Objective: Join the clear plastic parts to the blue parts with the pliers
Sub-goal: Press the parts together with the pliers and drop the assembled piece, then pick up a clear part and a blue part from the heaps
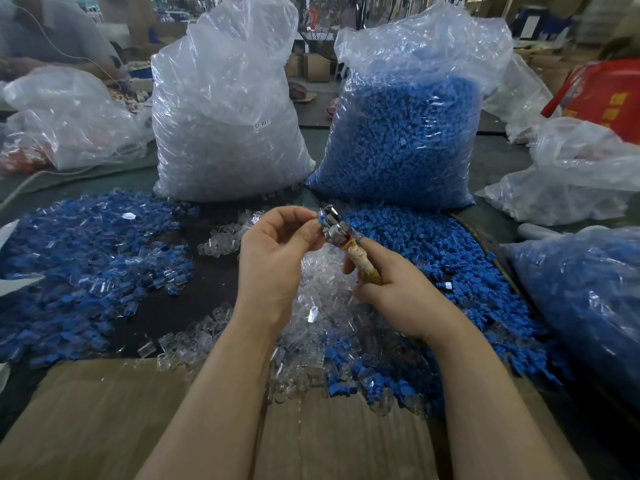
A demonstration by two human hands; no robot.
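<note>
Pliers (pixel 337 233) with a metal head and tape-wrapped handles are held up over the pile of clear plastic parts (pixel 322 306); the right hand (pixel 388 289) has its fingers curled round the handles. Just left of the pliers' head, the left hand (pixel 273 251) pinches something small between thumb and fingertips at the jaws; what it is cannot be made out. Right of the pliers lies a heap of loose blue parts (pixel 433 258). Left of the pliers spreads a heap of joined blue-and-clear pieces (pixel 86 265). Behind the pliers stand a bag of clear parts (pixel 225 126) and a bag of blue parts (pixel 405 140). Cardboard (pixel 104 410) lies under the forearms.
</note>
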